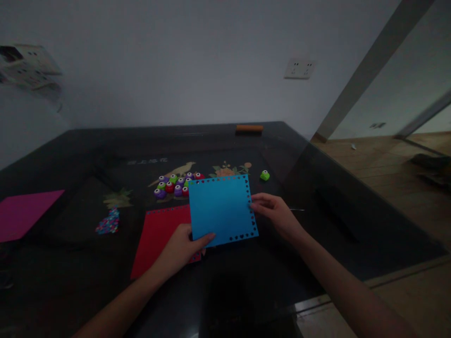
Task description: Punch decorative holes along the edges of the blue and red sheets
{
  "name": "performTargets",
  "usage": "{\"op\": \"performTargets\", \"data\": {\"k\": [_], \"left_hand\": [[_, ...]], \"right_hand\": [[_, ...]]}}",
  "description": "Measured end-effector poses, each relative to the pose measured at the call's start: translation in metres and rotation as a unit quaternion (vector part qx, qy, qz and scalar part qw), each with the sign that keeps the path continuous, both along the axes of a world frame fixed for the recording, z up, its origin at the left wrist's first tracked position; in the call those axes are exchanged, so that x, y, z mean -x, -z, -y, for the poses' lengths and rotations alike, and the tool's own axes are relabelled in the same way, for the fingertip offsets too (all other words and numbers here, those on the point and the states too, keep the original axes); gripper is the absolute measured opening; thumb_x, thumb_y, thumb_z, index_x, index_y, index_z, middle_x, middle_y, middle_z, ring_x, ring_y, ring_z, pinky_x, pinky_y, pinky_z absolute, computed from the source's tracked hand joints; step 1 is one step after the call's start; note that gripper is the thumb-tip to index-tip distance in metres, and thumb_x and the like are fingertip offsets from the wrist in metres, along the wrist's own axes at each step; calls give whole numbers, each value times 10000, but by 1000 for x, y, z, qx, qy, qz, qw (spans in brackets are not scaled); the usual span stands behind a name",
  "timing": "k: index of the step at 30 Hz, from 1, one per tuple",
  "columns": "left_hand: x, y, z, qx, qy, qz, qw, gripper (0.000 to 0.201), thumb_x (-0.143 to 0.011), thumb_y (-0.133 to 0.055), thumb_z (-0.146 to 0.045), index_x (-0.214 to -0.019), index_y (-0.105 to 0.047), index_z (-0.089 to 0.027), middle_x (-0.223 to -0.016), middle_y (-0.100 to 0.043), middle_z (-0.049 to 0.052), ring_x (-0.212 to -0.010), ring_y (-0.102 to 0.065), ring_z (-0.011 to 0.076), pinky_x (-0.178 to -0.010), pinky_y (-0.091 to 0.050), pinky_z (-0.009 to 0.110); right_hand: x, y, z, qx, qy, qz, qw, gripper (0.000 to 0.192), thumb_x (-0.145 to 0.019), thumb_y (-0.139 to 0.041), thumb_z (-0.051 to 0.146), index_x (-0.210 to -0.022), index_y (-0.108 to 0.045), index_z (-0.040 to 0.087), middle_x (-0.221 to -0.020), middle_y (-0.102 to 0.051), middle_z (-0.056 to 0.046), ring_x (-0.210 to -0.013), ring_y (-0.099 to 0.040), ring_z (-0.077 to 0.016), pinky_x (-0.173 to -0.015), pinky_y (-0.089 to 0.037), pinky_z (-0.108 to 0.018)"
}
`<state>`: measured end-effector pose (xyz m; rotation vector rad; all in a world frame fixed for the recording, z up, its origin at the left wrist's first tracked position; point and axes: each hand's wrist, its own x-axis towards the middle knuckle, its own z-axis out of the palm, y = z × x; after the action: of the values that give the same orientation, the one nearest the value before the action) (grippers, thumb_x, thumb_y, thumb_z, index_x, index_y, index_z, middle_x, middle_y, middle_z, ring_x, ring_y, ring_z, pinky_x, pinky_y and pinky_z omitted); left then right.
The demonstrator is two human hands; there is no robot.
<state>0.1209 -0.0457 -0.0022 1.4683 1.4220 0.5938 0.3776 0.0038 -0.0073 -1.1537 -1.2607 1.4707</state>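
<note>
Blue card (220,206): 1, held up in front of you above the table (169,305), slightly tilted; small holes run along its top, right and lower edges.
Your left hand (185,244): pinching the card at its lower left corner, thumb laid across the front, other fingers hidden behind.
Your right hand (276,213): at the card's right edge, thumb and fingertips close together; whether they pinch the edge, you cannot tell from this view.
Red card (158,239): 1, flat on the table, partly under your left hand and the blue card, holes along its top edge.
Eye toys (169,187): 1 cluster in purple, green and red, just beyond the blue card's upper left corner.
Green toy (265,175): 1, apart from the cluster, beyond your right hand.
Beads (109,223): 1 small multicoloured heap, left of the red card.
Pink sheet (30,213): 1, far left.
Orange bar (249,128): 1, at the table's back edge.
</note>
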Motion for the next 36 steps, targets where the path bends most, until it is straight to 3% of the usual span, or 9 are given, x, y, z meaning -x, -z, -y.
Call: {"op": "performTargets", "data": {"k": [6, 15, 24, 30, 36], "left_hand": [[-5, -5, 1, 2, -9, -6, 1000, 352, -661, -615, -514, -509, -568, -200, -470, -607, 12, -443, -536, 163, -480, -422, 261], [-8, -3, 4, -5, 22, -2, 1000, 351, -692, -612, -495, -507, -574, -198, -461, -600, 7, -435, -535, 155, -468, -418, 247], [-2, 3, -1, -50, 9, 56, 997, 423, -800, -526, -523, -547, -572, -187, -476, -588, 5, -462, -538, 145, -503, -417, 238], [-1, 7, 0, -59, 36, 46, 997, 408, -836, -509, -513, -624, -592, -176, -510, -584, -14, -495, -542, 138, -521, -415, 227], [7, -2, -4, -178, 5, -25, 984, 443, -872, -454, -505, -597, -568, -177, -490, -550, -31, -474, -529, 135, -516, -407, 228]], "right_hand": [[-1, 3, -2, 25, -12, -9, 1000, 231, -627, -786, 269, -824, -677, 215, -716, -680, 17, -641, -616, -137, -644, -489, -300], [-4, 12, -7, 14, -4, -5, 1000, 337, -593, -781, 181, -899, -649, 234, -717, -655, 41, -659, -621, -137, -692, -503, -321], [-10, 12, -12, 3, 7, -15, 1000, 336, -582, -769, 170, -881, -624, 217, -685, -641, 51, -623, -612, -122, -655, -500, -295], [-11, 8, -12, 2, -3, -14, 1000, 323, -603, -757, 236, -889, -609, 210, -695, -634, 32, -626, -602, -138, -639, -490, -312], [-13, 8, -14, 9, 13, -30, 999, 355, -558, -789, 224, -860, -606, 188, -678, -616, 35, -612, -579, -126, -641, -463, -301]]}}
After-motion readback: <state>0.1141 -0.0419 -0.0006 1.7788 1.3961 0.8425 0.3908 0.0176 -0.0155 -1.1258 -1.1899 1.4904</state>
